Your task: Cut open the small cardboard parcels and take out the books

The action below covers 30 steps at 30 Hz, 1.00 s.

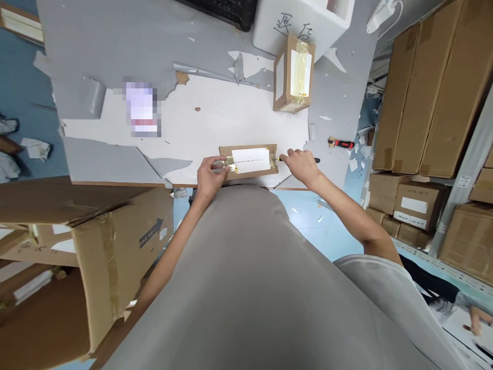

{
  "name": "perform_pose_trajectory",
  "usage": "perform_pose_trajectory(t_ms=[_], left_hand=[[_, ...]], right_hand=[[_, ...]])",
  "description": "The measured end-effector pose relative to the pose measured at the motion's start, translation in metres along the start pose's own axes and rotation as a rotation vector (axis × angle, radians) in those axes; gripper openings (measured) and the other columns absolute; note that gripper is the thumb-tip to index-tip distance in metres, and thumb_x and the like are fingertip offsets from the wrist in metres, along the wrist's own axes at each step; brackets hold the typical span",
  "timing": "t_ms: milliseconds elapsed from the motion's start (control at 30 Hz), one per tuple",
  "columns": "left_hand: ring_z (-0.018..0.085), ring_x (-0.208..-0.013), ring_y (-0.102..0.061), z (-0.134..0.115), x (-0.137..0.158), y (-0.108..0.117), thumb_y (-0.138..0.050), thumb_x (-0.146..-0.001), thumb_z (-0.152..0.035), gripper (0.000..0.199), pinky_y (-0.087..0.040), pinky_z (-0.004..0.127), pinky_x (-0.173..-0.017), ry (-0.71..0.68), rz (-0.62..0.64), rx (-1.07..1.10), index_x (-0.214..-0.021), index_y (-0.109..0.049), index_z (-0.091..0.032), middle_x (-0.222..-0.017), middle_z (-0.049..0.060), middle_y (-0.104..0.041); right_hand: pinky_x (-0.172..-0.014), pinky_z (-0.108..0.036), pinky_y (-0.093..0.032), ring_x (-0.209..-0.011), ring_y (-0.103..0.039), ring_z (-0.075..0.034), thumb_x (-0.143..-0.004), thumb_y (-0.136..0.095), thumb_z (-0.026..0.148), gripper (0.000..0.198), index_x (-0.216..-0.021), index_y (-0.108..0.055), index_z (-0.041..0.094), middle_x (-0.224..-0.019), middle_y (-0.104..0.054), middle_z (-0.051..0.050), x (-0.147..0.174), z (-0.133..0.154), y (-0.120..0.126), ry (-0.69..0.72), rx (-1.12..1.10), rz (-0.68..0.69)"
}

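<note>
A small cardboard box (252,160) with a white label and clear tape at both ends lies near the table's front edge. A thin dark line runs lengthwise along the label. My left hand (211,177) grips the box's left end, thumb and fingers on the taped part. At the opposite end, my right hand (302,165) is closed round a slim black-handled tool (317,160). The tool's front end points at the taped right edge of the box; its tip is too small to make out.
A taller taped box (295,74) stands at the back right before a white foam container (296,23). A red-and-black utility knife (342,143) lies farther right. A large open carton (119,252) is at lower left; shelves of boxes (423,97) line the right. Another person's hand (477,318) shows at lower right.
</note>
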<state>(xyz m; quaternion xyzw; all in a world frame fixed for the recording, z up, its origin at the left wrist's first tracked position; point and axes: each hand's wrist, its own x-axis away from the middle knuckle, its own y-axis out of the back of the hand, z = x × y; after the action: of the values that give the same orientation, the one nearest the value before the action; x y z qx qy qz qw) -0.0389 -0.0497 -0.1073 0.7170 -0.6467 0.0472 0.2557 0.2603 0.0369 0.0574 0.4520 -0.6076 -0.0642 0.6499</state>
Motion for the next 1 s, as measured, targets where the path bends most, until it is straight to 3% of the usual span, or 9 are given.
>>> perform_pose_trajectory(t_ms=[267,567,1000], left_hand=[[0.027,-0.112,-0.082,0.012,0.002,0.017,-0.079,-0.087,-0.04,0.042,-0.068,0.033,-0.083,0.031,0.002,0.035,-0.126,-0.077,-0.024,-0.143,0.01,-0.081],[0.027,-0.115,-0.082,0.013,0.003,0.02,-0.08,-0.087,-0.043,0.044,-0.068,0.031,-0.081,0.017,0.015,0.023,-0.127,-0.076,-0.024,-0.144,0.01,-0.08],[0.026,-0.105,-0.082,0.005,-0.003,-0.001,-0.081,-0.088,-0.03,0.038,-0.069,0.039,-0.093,-0.027,0.009,-0.043,-0.126,-0.081,-0.025,-0.144,0.01,-0.076]], right_hand=[[-0.088,-0.037,-0.046,-0.122,-0.076,-0.032,-0.118,-0.04,0.008,0.055,-0.164,-0.066,0.022,-0.138,-0.078,-0.022,0.016,0.01,0.005,0.017,-0.07,-0.067],[-0.087,-0.037,-0.048,-0.122,-0.077,-0.032,-0.116,-0.041,0.005,0.051,-0.157,-0.07,0.017,-0.14,-0.078,-0.024,0.03,0.029,0.024,0.027,-0.069,-0.082],[-0.091,-0.039,-0.049,-0.128,-0.073,-0.033,-0.115,-0.037,0.003,0.053,-0.152,-0.074,0.013,-0.143,-0.076,-0.026,-0.008,0.023,-0.02,-0.03,-0.078,-0.078]])
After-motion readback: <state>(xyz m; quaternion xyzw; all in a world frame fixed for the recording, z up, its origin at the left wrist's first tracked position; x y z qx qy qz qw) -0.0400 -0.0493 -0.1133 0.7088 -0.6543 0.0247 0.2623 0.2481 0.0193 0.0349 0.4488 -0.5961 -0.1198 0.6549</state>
